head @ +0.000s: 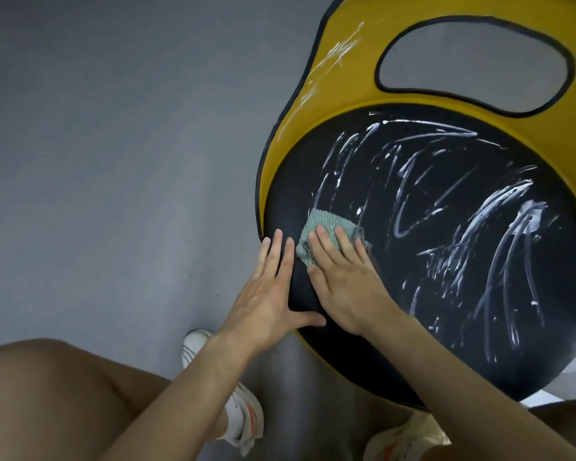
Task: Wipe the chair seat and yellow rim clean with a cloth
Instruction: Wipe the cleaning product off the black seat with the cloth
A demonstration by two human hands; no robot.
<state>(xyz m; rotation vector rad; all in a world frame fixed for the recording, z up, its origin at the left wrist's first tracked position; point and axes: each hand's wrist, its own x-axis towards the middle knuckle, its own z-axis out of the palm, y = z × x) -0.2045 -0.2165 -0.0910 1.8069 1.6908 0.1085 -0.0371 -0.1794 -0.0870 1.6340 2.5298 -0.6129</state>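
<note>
Grey floor [97, 144]; black seat [446, 294] white-smeared; right hand [343, 271] flat on cloth [323, 227], left hand [266, 284] flat on seat edge.

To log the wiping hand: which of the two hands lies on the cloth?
The right hand, with its fingers flat on the green cloth. The left hand rests bare on the black seat beside it.

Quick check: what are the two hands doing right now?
Left hand: open, flat on the edge of the seat.
Right hand: open, straight fingers pressing the cloth onto the seat.
</note>
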